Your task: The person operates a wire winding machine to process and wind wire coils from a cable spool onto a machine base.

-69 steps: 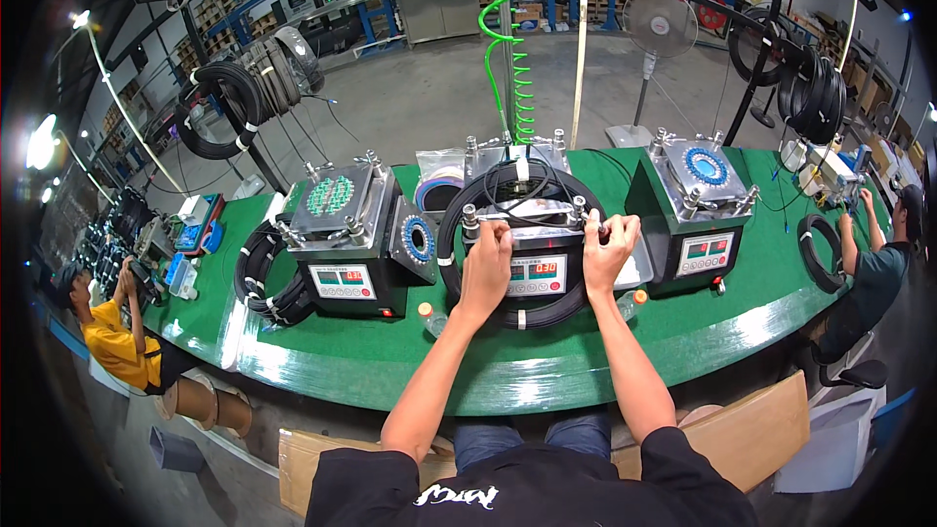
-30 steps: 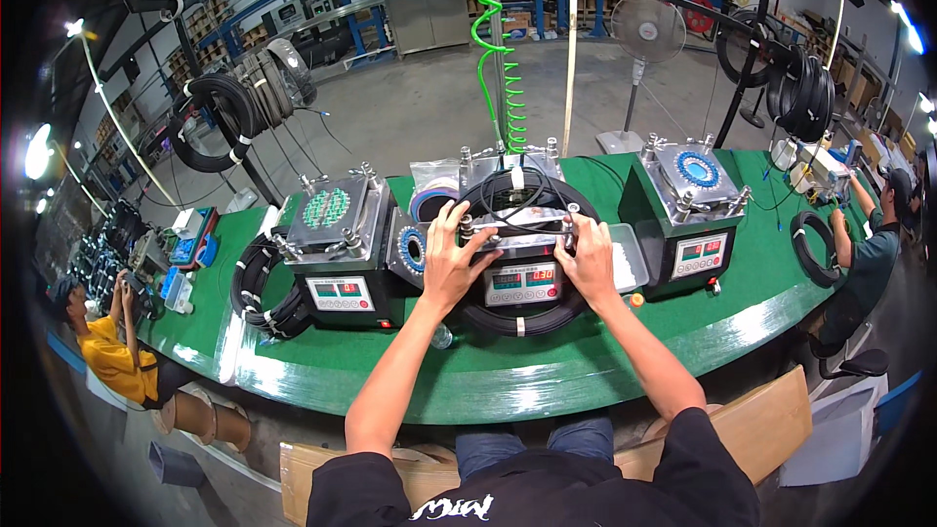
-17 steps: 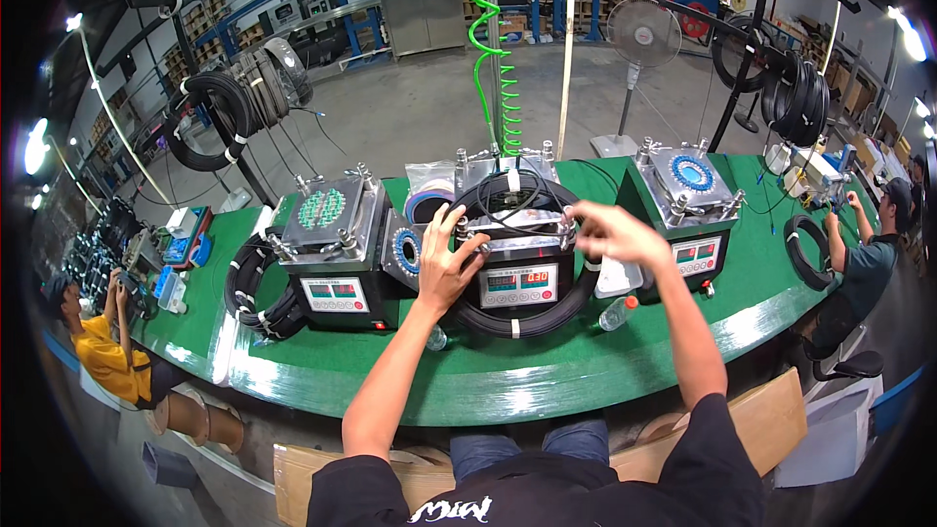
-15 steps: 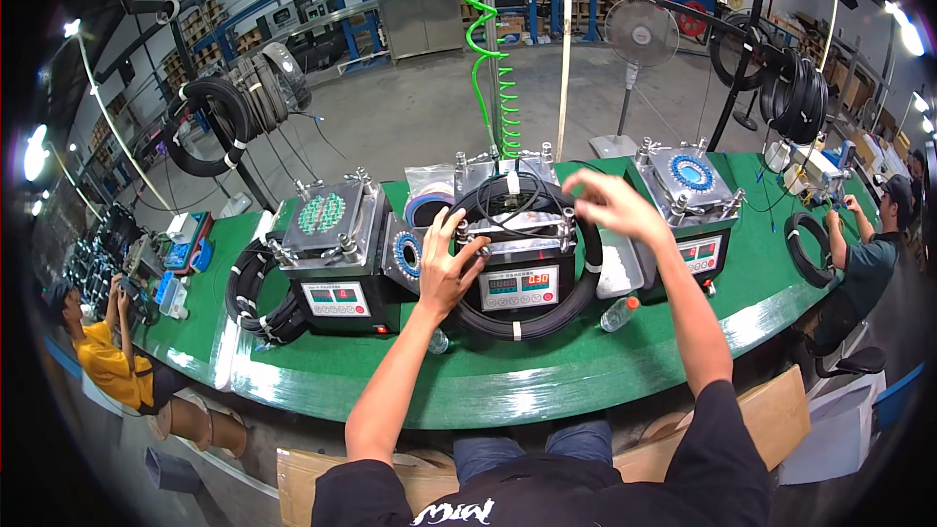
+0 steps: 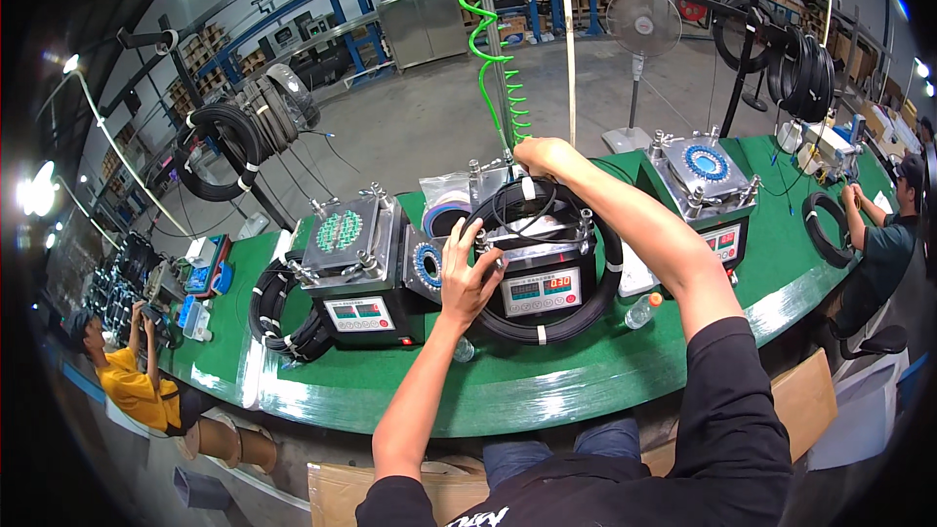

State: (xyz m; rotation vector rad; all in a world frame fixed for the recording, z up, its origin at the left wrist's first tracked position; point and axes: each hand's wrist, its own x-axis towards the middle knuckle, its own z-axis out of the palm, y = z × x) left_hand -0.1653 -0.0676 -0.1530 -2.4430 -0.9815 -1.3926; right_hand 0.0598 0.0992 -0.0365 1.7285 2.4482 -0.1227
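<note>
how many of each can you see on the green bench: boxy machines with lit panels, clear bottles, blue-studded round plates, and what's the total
Boxy machines with lit panels: 3
Clear bottles: 2
Blue-studded round plates: 2
Total: 7

I've moved my right hand [image 5: 544,157] from the near-right metal post [image 5: 586,222] of the middle display-fronted machine [image 5: 543,295] to its far side.

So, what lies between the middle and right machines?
In the head view: the side of the black coil, a pale tray partly behind the right forearm, and, nearer, a bottle.
</note>
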